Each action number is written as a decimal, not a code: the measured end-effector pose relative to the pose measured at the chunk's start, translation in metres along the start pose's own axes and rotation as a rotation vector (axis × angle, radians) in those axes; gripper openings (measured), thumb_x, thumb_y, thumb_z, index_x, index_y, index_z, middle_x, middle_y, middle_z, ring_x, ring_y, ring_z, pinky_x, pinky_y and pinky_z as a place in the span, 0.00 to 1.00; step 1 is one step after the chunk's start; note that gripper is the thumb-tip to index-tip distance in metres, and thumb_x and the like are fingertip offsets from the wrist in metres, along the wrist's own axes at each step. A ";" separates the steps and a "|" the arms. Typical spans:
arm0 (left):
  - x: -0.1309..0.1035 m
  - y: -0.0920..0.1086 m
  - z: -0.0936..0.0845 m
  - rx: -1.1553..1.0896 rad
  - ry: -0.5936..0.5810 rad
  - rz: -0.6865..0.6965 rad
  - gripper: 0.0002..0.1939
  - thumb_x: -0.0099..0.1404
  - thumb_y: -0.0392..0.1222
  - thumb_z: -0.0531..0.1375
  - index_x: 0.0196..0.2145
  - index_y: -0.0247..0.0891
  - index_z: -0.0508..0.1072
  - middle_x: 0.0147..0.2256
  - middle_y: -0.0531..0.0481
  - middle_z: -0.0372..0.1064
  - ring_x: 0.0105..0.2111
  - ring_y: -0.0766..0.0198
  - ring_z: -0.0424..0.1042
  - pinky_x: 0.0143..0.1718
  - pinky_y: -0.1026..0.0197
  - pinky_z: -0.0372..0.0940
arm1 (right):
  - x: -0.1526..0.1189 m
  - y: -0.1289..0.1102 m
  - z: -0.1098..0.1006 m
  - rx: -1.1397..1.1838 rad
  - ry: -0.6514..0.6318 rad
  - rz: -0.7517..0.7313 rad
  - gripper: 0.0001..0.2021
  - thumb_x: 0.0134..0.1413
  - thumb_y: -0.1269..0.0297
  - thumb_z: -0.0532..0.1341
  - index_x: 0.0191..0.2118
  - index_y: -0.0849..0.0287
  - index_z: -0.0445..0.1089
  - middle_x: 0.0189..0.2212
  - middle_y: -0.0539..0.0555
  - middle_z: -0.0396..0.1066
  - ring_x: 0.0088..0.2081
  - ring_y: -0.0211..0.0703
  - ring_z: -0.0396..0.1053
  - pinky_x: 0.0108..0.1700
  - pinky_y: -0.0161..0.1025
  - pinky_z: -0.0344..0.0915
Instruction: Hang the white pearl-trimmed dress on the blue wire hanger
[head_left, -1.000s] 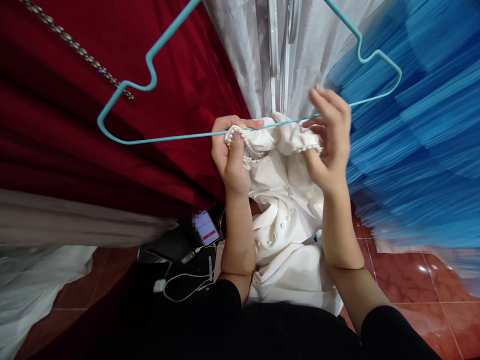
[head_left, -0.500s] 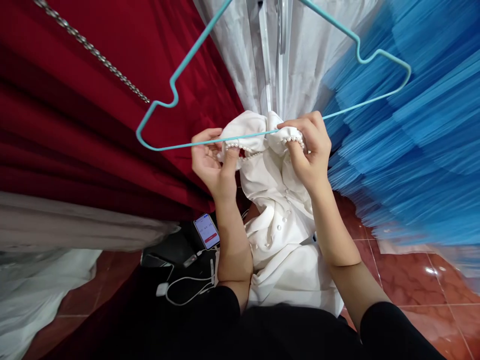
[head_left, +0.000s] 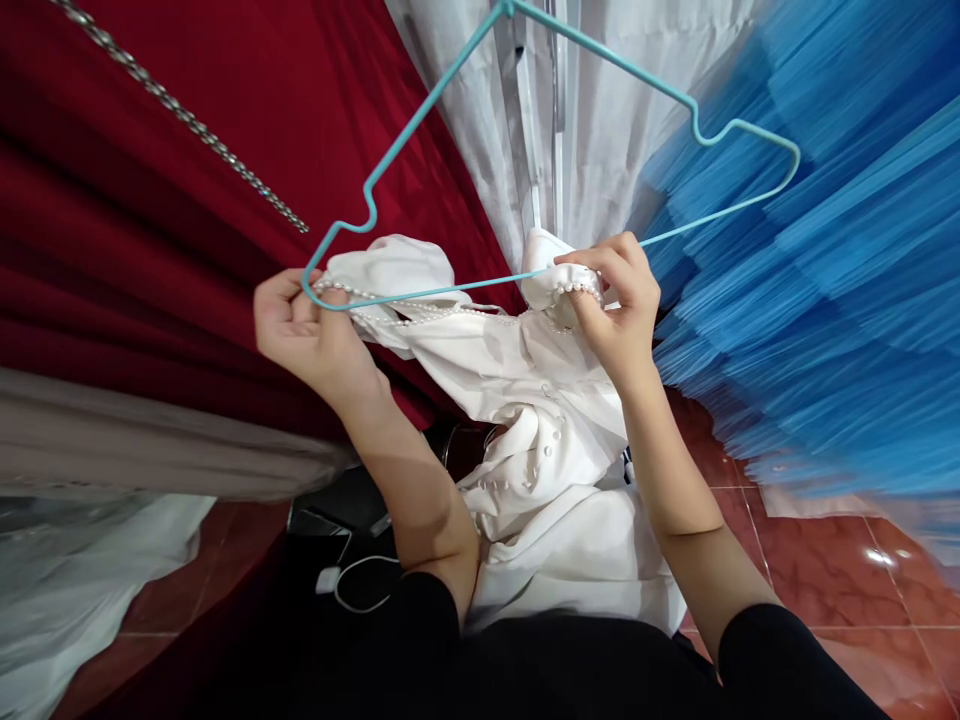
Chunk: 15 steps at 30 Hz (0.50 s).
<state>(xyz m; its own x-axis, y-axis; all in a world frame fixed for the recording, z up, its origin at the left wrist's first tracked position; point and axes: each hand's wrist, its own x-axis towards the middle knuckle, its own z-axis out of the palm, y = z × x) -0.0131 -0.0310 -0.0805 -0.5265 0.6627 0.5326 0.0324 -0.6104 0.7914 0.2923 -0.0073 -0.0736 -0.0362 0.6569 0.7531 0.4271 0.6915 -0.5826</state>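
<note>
A white dress [head_left: 559, 380] with pearl-trimmed edges and small round buttons hangs from my hands down over my lap. My left hand [head_left: 307, 325] pinches its pearl-beaded edge at the lower left corner of a light-blue clothes hanger [head_left: 420, 125]. In my right hand [head_left: 622, 295] another gathered part of the pearl edge is held, against the hanger's bottom bar. Between the hands the white fabric stretches along and behind that bar. My fingers hide how the cloth sits on the bar at each grip.
Dark red drapery [head_left: 187, 300] with a beaded chain [head_left: 195, 125] hangs at left. Blue tulle [head_left: 840, 290] fills the right, white curtains [head_left: 622, 110] the back. A white cable [head_left: 360, 575] lies at lower left, above red floor tiles [head_left: 832, 570].
My left hand has moved left to the hanger's corner, drawing the dress's pearl edge out along the bar. The hanger sits a little lower in view. My right hand has barely moved.
</note>
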 end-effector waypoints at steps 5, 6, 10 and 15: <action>-0.002 0.011 0.027 0.162 0.217 0.319 0.12 0.55 0.26 0.66 0.31 0.43 0.76 0.30 0.57 0.71 0.33 0.64 0.69 0.41 0.57 0.69 | 0.001 -0.003 -0.001 -0.029 0.041 -0.031 0.09 0.59 0.64 0.56 0.42 0.49 0.73 0.36 0.50 0.66 0.41 0.42 0.66 0.52 0.55 0.66; 0.000 0.015 0.028 0.182 0.215 0.333 0.13 0.55 0.24 0.64 0.31 0.43 0.76 0.30 0.57 0.71 0.33 0.64 0.68 0.40 0.59 0.69 | 0.001 -0.003 -0.001 -0.034 0.043 -0.028 0.09 0.59 0.64 0.56 0.41 0.49 0.73 0.36 0.51 0.66 0.41 0.42 0.66 0.53 0.55 0.66; 0.007 0.032 0.041 0.214 0.201 0.430 0.15 0.55 0.21 0.60 0.30 0.42 0.76 0.30 0.55 0.70 0.31 0.65 0.67 0.34 0.61 0.66 | 0.001 -0.004 0.000 -0.057 0.047 -0.013 0.09 0.59 0.64 0.55 0.40 0.49 0.73 0.36 0.51 0.66 0.41 0.43 0.66 0.53 0.56 0.66; 0.012 0.043 0.047 0.242 0.197 0.483 0.17 0.53 0.18 0.57 0.28 0.40 0.77 0.28 0.55 0.71 0.28 0.67 0.67 0.30 0.63 0.64 | 0.000 -0.008 0.002 -0.068 0.067 0.000 0.09 0.58 0.64 0.57 0.40 0.49 0.74 0.36 0.51 0.67 0.40 0.42 0.65 0.53 0.54 0.66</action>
<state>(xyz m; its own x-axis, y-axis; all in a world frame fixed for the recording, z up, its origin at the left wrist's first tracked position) 0.0223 -0.0290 -0.0260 -0.5512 0.2257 0.8033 0.4901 -0.6915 0.5307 0.2874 -0.0122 -0.0695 0.0231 0.6337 0.7733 0.4877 0.6681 -0.5620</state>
